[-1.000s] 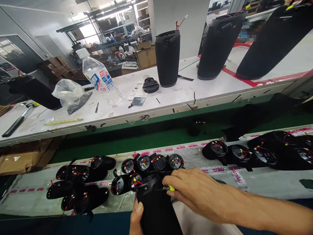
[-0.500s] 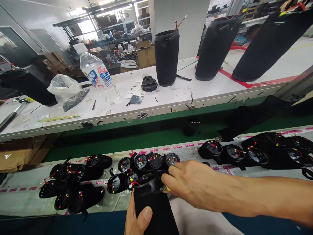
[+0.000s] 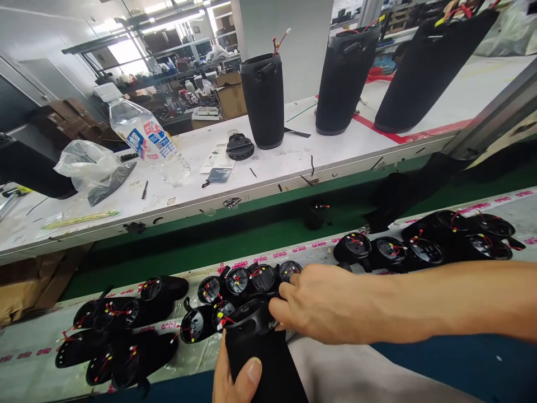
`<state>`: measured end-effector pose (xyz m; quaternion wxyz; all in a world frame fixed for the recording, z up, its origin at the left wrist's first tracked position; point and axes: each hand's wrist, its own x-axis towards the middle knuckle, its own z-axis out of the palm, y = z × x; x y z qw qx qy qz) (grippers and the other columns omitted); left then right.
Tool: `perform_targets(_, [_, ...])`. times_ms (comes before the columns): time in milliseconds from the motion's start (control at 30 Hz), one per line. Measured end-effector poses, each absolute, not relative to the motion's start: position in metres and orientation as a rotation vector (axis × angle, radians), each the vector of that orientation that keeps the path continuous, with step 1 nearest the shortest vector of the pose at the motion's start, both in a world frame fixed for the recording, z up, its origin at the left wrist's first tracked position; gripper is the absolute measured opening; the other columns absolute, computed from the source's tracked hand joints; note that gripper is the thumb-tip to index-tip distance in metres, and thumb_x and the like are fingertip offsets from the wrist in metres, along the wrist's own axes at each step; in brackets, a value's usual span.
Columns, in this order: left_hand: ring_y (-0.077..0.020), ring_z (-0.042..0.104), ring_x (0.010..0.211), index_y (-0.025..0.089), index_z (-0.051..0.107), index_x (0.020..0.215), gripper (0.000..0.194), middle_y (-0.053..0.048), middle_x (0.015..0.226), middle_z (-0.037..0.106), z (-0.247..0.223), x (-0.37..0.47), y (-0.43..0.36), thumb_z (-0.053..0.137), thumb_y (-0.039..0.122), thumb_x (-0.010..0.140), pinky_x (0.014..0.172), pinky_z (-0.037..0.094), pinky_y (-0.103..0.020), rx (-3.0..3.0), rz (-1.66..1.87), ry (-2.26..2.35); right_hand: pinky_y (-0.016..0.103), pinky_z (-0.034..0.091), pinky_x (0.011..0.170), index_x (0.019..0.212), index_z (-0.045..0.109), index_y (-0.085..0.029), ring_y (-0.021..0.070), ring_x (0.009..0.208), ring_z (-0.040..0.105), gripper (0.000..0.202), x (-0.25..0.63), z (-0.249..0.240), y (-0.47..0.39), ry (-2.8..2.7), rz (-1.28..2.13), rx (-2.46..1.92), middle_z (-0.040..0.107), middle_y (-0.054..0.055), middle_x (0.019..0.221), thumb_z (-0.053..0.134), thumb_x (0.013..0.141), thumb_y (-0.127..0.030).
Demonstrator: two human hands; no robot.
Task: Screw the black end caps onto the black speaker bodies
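My left hand point(image 3: 241, 372) is wrapped around a black fabric-covered speaker housing point(image 3: 266, 364), thumb on its near side. The housing tilts upward, its open end away from me, with red wires and small white and yellow plugs point(image 3: 222, 321) by its rim. At the rim's right side, my right hand point(image 3: 308, 302) is closed, fingers curled and pressed together. A small shiny bit shows below its fingers; what they grip is mostly hidden. Just beyond, several similar housings point(image 3: 263, 278) lie with open, wired ends facing me.
More housings lie at left point(image 3: 121, 313) and right point(image 3: 390, 250) on the lower surface point(image 3: 33, 341) printed with pink lettering. On the white bench point(image 3: 201, 196) stand a plastic bottle point(image 3: 146, 134), a clear bag point(image 3: 90, 165), a black round part point(image 3: 240, 147) and upright housings point(image 3: 263, 103).
The view has shifted, so the bench items sit further left. My right hand stays at the rim but has turned slightly; the yellow bit under its fingers no longer shows. My left hand keeps its hold.
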<state>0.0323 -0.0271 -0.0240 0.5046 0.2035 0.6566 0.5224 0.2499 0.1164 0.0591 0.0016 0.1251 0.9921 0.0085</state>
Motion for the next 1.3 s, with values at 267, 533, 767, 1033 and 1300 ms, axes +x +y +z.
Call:
perform_targets(267, [-0.0494,0.065,0.142,0.023,0.079,0.133,0.073,-0.014,0.13,0.084,-0.015,0.049,-0.012,0.091,0.059,0.071,0.124,0.05,-0.059,0.378,1.345,1.327,0.037,0.019,0.057,0.1,0.055,-0.02,0.0172,0.066,0.056,0.027,0.261,0.044,0.124,3.225,-0.142,0.624,0.065,0.001,0.082,0.047,0.121,-0.036])
perform_targets(533, [-0.0455,0.063,0.145,0.022,0.072,0.137,0.091,-0.015,0.136,0.081,-0.016,0.049,0.005,0.097,0.067,0.062,0.131,0.039,-0.054,0.591,1.195,1.566,0.038,0.022,0.058,0.099,0.055,-0.021,0.0186,0.065,0.052,0.014,0.264,0.05,0.13,3.243,0.123,0.44,0.062,0.002,0.081,0.052,0.112,-0.018])
perform_targets(767, [-0.0466,0.067,0.139,0.023,0.069,0.134,0.084,-0.015,0.137,0.082,-0.002,0.051,0.01,0.093,0.065,0.066,0.122,0.043,-0.057,0.733,1.079,1.613,0.039,0.025,0.06,0.107,0.062,-0.017,0.0209,0.065,0.056,0.011,0.264,0.064,0.133,3.206,0.434,0.277,0.065,0.004,0.08,0.053,0.104,-0.012])
perform_targets(1033, [-0.0453,0.067,0.139,0.023,0.07,0.135,0.082,-0.013,0.137,0.082,-0.003,0.052,0.01,0.092,0.062,0.066,0.124,0.042,-0.055,0.748,1.069,1.634,0.039,0.025,0.06,0.107,0.065,-0.017,0.0212,0.064,0.057,0.013,0.264,0.071,0.136,3.183,0.529,0.25,0.064,0.004,0.077,0.053,0.104,-0.013])
perform_targets(1300, [-0.0472,0.071,0.131,0.024,0.076,0.128,0.071,-0.013,0.125,0.084,0.004,0.056,0.01,0.092,0.053,0.064,0.121,0.044,-0.057,0.769,1.047,1.755,0.04,0.022,0.056,0.108,0.067,-0.016,0.0212,0.06,0.055,0.021,0.264,0.077,0.133,3.125,0.654,0.212,0.066,0.005,0.076,0.048,0.103,-0.009])
